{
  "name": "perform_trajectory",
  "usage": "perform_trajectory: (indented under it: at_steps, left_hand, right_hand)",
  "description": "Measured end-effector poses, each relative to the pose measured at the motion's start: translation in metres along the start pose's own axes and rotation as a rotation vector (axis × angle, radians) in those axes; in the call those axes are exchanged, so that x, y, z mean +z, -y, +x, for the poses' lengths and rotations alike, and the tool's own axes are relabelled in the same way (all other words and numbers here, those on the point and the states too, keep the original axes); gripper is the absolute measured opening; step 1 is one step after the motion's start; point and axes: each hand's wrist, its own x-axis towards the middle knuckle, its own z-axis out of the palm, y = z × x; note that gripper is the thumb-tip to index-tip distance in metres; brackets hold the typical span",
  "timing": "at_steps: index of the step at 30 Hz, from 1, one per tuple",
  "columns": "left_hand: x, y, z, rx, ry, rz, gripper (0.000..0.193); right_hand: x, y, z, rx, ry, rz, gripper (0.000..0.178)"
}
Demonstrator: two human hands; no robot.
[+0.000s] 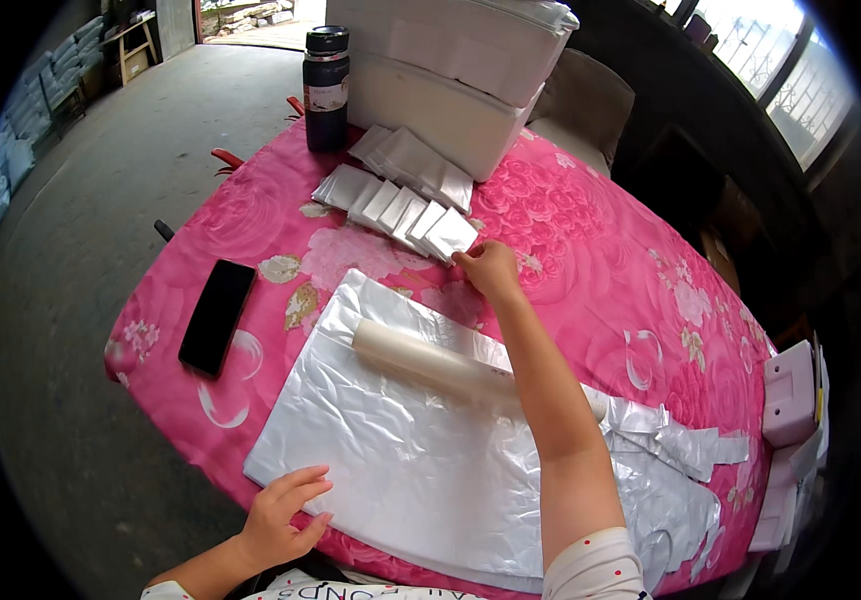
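Observation:
Reaching across the table, my right hand (491,268) has its fingers closed at the corner of a folded plastic bag (453,232). That bag lies at the near right end of an overlapping row of small folded plastic bags (376,205). More folded bags (416,165) lie just behind the row. My left hand (286,515) is open, holding nothing, at the near left edge of a stack of large flat plastic bags (351,430). A rolled length of clear plastic (421,365) rests on the stack, partly hidden by my right forearm.
A pink flowered cloth (591,215) covers the table. On the left lies a black phone (218,318). A dark bottle (327,110) stands beside stacked white bins (431,110) at the back. Pale boxes (789,395) sit at the right edge; a chair (591,105) stands behind.

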Motion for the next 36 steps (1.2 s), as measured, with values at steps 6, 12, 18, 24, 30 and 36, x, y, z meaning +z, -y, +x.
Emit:
perform_trajectory:
  at_steps: [6, 12, 18, 24, 30, 36]
  left_hand:
    - [0.011, -0.01, 0.007, 0.147, 0.075, 0.057, 0.038]
    - [0.051, -0.036, 0.033, 0.35, 0.358, 0.079, 0.044]
    - [0.121, -0.065, 0.047, 0.35, 0.588, 0.168, 0.076]
    - [0.18, -0.075, 0.059, 0.451, 0.451, 0.287, 0.084]
    - [0.211, -0.1, 0.041, 0.599, 0.548, 0.252, 0.07]
    - [0.226, -0.125, 0.035, 0.686, 0.606, 0.246, 0.069]
  right_hand:
    - [-0.057, -0.017, -0.124, -0.312, 0.299, -0.005, 0.041]
    - [-0.156, -0.095, -0.248, -0.257, 0.088, -0.429, 0.049]
    - [-0.167, -0.094, -0.364, 0.011, 0.163, -0.416, 0.044]
    - [-0.129, -0.112, -0.44, -0.303, 0.178, -0.209, 0.054]
    - [-0.172, -0.194, -0.435, -0.138, -0.009, -0.571, 0.055]
    - [-0.262, -0.304, -0.468, 0.221, -0.436, -0.578, 0.043]
